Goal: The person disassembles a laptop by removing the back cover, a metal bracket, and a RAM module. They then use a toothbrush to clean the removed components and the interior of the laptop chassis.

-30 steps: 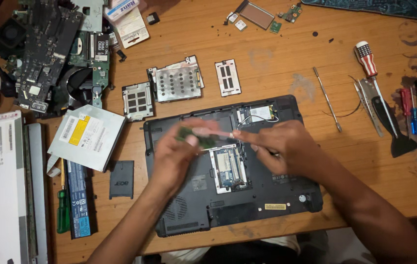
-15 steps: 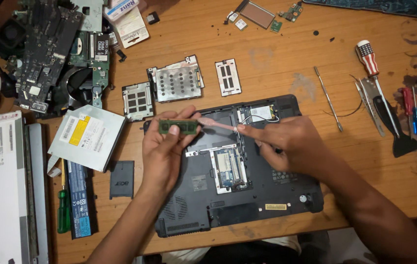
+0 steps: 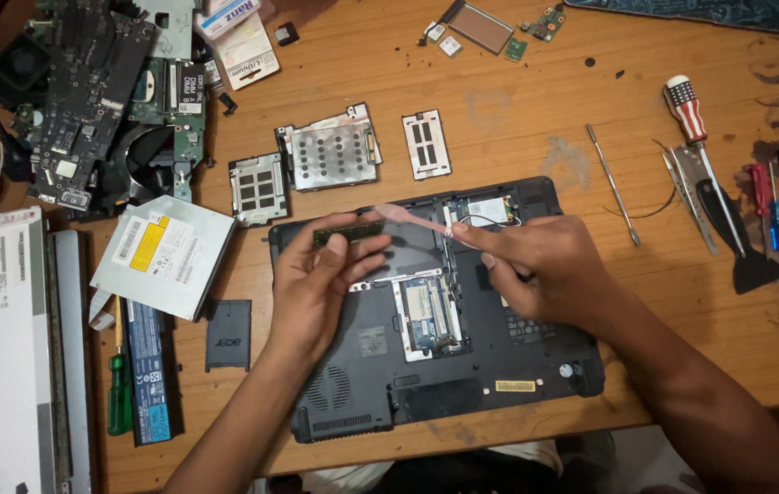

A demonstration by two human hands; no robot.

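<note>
Your left hand (image 3: 321,274) pinches the green memory stick (image 3: 349,232) by its edge, lifted clear above the upturned laptop (image 3: 536,366). Your right hand (image 3: 540,270) has its fingers closed on a pink brush (image 3: 412,220), its head at the stick. Cover plates (image 3: 426,144) already lie off on the bench (image 3: 517,101); one module remains seated in the open bay (image 3: 428,313).

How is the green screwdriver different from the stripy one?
The green screwdriver lies at the table's left edge, beside a battery; the stripy screwdriver lies on the right among other tools. The green one has a plain green handle; the stripy one's is red and white with a blue end. Both lie flat, untouched.
</note>
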